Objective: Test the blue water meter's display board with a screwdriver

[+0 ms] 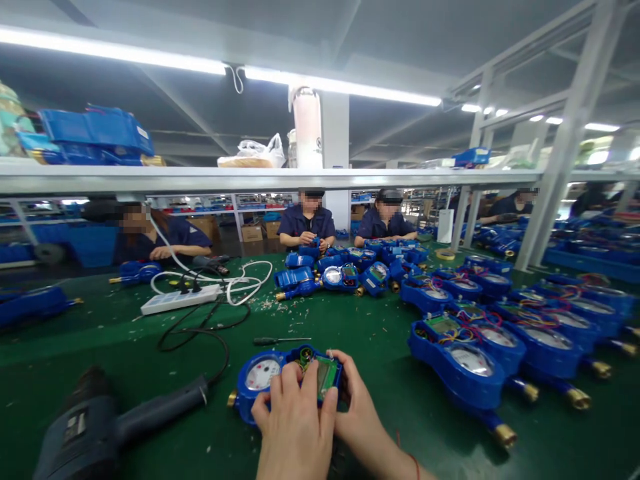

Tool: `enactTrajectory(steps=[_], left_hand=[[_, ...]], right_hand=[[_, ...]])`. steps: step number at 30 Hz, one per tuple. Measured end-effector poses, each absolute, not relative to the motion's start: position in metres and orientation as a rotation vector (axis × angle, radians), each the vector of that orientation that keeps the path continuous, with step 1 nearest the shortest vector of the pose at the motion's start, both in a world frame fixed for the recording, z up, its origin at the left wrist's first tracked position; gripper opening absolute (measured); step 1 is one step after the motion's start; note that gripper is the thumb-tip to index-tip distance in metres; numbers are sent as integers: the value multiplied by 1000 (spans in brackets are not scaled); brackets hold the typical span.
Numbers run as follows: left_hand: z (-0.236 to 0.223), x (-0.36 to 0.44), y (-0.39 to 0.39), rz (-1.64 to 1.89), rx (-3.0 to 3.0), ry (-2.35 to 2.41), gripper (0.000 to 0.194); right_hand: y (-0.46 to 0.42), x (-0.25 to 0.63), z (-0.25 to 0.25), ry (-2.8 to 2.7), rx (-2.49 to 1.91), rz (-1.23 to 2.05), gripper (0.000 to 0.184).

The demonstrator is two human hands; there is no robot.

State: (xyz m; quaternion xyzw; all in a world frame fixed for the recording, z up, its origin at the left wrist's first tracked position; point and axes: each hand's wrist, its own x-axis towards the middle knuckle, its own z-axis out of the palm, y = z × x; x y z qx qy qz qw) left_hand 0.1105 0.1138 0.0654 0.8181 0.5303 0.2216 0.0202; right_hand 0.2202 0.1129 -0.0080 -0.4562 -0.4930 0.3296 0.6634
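A blue water meter with a round white dial and a brass end lies on the green table in front of me. At its right end a green circuit board with a grey display sits in the housing, above some wires. My left hand is closed over the meter's middle, with bent fingers on the housing and the index finger and thumb at the board. Around the right end, my right hand grips the casing, its fingers behind and thumb side in front. The undersides of both hands are hidden.
A screwdriver lies just behind the meter. To the left are a corded heat gun and a white power strip. Rows of open blue meters fill the right. Across the table sit co-workers, below a shelf.
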Motion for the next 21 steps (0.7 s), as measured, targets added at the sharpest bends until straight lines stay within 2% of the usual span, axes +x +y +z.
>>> enactTrajectory(steps=[3,9,13,17,21], left_hand=[[59,109,113,795,2503,1584,40],[71,77,131,1227,2405,1599,39],[76,50,173,1017,2038,1628,50],[60,37,203,823,1870,1579,66],[47,33,208,780,1783,1515,68]], right_hand=[[112,220,-7,-1087,-1000,781,73],[110,222,-1,-1039,-859,934,82],[110,222,0,-999,-804,986,87],[109,223,2,-984,-799,1010,91],[108,224,4,-987,-829,1040,91]])
